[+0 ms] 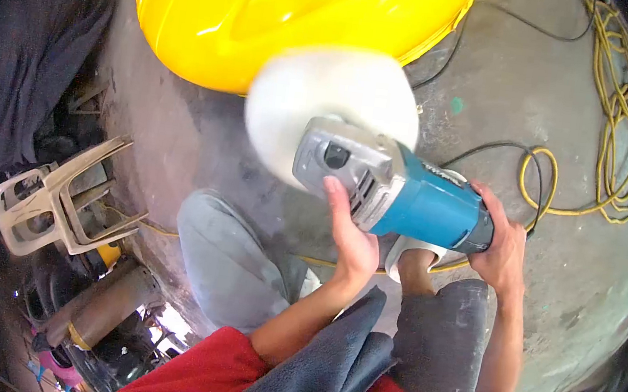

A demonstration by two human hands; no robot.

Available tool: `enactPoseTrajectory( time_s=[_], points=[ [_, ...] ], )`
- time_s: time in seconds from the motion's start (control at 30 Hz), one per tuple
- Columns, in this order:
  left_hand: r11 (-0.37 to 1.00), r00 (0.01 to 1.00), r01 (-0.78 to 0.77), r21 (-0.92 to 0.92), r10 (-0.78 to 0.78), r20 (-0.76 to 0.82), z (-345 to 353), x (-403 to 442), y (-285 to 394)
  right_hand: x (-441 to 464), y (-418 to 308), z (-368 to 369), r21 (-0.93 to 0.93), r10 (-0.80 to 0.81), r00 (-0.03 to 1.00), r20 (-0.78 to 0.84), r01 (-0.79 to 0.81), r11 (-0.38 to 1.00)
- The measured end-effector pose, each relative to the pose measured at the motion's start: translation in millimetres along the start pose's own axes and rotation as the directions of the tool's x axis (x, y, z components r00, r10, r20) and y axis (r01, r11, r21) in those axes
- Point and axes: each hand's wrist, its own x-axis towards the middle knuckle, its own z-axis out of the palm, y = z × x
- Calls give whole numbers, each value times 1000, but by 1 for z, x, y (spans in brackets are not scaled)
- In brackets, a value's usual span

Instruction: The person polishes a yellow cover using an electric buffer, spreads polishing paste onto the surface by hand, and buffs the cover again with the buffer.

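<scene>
A blue power polisher (433, 206) with a silver gear head (345, 161) is in both my hands. My left hand (355, 239) grips it at the gear head, the thumb laid along the metal and the other fingers out of sight beneath. Around the dark rear end of the body, my right hand (502, 244) is wrapped. The round white pad (285, 107) looks blurred. In the picture it overlaps the lower edge of a glossy yellow curved panel (272, 21); whether they touch, I cannot tell.
A yellow cord (612, 98) lies coiled on the grey floor (497, 85) at right, with a black cable (490, 146) nearby. At left are a beige plastic chair (58, 202), dark cloth (35, 63) and a brown cylinder (112, 305). My legs are folded below the polisher.
</scene>
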Motion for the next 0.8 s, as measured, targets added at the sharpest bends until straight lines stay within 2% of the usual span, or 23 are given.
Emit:
enactPoseTrajectory(
  time_s=[0.1, 0.13, 0.23, 0.3, 0.33, 0.4, 0.47, 0.53, 0.57, 0.6, 0.7, 0.73, 0.77, 0.8],
  points=[
    [994, 995, -20, 104, 9, 99, 23, 11, 5, 0, 3, -1, 106, -21, 983, -184, 41, 994],
    [983, 990, -58, 177, 33, 140, 33, 10, 11, -1, 2, -1, 104, -24, 983, -184, 44, 994],
    [982, 979, -67, 176, 31, 201, 34, 12, 15, 0, 0, 2, 109, -42, 966, -256, 72, 991],
    [994, 998, -10, 108, 3, 58, 14, 8, 6, -3, 4, 13, 80, -78, 979, -191, 95, 992],
    [992, 999, -22, 123, 17, 40, 3, 7, 4, -3, 1, 15, 80, -82, 978, -192, 99, 992],
    [998, 999, 41, 44, -40, -22, -11, 2, 7, -3, -6, 20, 45, -42, 998, -49, 44, 998],
    [998, 998, 47, 44, -45, -37, -15, 1, 8, -4, -2, 24, 33, -65, 996, -55, 67, 997],
    [997, 1000, 6, 81, -7, 9, -14, 1, 9, -6, -5, 24, 46, -55, 996, -67, 58, 997],
    [994, 995, 31, 102, -40, 90, -10, 3, 11, -8, -4, 23, 40, -52, 996, -67, 55, 998],
    [989, 994, 25, 148, -41, 103, -3, 8, 9, -12, -1, 22, 88, -21, 992, -124, 32, 996],
    [946, 969, -126, 300, 52, 243, 37, 14, 16, -16, 5, 18, 159, 20, 974, -225, 16, 987],
    [928, 949, -193, 319, 95, 300, 49, 15, 18, -16, 6, 16, 186, 34, 961, -275, 19, 982],
    [944, 949, -177, 279, 89, 304, 56, 18, 15, -17, 7, 14, 247, 81, 965, -250, -17, 969],
    [949, 949, -174, 264, 90, 302, 54, 17, 16, -16, 6, 15, 231, 76, 965, -250, -16, 973]
  ],
)
